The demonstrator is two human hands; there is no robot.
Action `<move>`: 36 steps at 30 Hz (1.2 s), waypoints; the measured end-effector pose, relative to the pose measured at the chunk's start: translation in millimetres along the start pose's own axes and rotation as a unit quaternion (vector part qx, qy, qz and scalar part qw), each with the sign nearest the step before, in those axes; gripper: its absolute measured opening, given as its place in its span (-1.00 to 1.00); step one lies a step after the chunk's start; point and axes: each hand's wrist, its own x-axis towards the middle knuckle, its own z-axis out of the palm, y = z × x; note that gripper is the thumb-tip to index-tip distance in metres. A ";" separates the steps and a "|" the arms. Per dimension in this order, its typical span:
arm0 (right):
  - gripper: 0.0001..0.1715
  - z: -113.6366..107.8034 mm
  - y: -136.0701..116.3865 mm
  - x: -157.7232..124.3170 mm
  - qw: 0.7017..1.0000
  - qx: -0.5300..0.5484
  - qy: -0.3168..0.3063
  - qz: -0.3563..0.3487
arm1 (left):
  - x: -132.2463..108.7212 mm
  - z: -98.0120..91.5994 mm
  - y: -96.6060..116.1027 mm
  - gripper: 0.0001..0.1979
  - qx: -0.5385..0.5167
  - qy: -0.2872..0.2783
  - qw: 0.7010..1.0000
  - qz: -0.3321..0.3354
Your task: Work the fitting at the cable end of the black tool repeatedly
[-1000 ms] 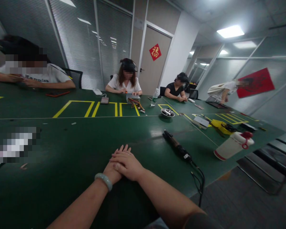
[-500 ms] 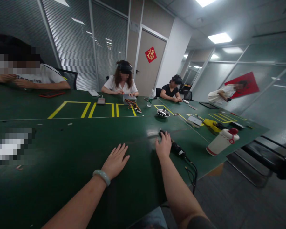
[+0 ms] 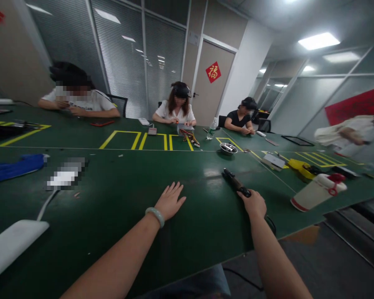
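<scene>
Tool [image 3: 235, 182]: rear end in grip, tip juts ahead-left
Right hand [image 3: 254, 204]: curled round tool
Left hand [image 3: 169, 202]: spread flat on table [image 3: 121, 191]

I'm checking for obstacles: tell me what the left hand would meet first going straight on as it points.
Probably the coloured wires across the table; the left hand points roughly their way, though depth and exact heading are unclear.
</scene>
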 end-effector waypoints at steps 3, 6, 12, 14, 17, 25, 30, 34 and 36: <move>-0.24 1.4 3.5 1.0 1.000 0.013 -0.005 0.006 | -1.6 -1.6 1.5 -0.38 -0.003 0.003 1.000 -0.007; -0.24 8.3 3.6 1.7 1.000 0.020 0.000 -0.019 | -3.2 -4.7 4.2 -0.38 -0.027 0.013 0.999 -0.016; -0.37 17.3 -44.8 -20.8 0.979 0.059 -0.020 -0.196 | -10.1 -27.1 18.1 -0.41 -0.080 0.146 0.986 0.001; -0.39 17.6 -72.8 -36.4 0.962 0.079 -0.036 -0.258 | -14.2 -36.8 25.2 -0.44 -0.072 0.187 0.979 0.038; -0.44 19.0 -117.3 -61.3 0.928 0.109 -0.059 -0.352 | -19.4 -46.0 35.2 -0.48 -0.050 0.209 0.973 0.088; -0.65 45.3 -213.6 -98.5 0.853 0.125 -0.107 -0.495 | -18.0 -39.4 40.5 -0.56 -0.015 0.184 0.980 0.076; -0.52 42.4 -224.9 -98.5 0.853 0.100 -0.118 -0.499 | -15.0 -36.8 34.1 -0.56 -0.023 0.163 0.985 0.042; -0.42 7.5 -193.8 -84.3 0.866 0.108 -0.140 -0.467 | -15.7 -40.7 34.0 -0.56 -0.026 0.158 0.985 0.064; -0.56 -11.1 -169.1 -73.6 0.878 0.100 -0.179 -0.432 | -16.2 -41.7 35.3 -0.57 -0.019 0.149 0.986 0.073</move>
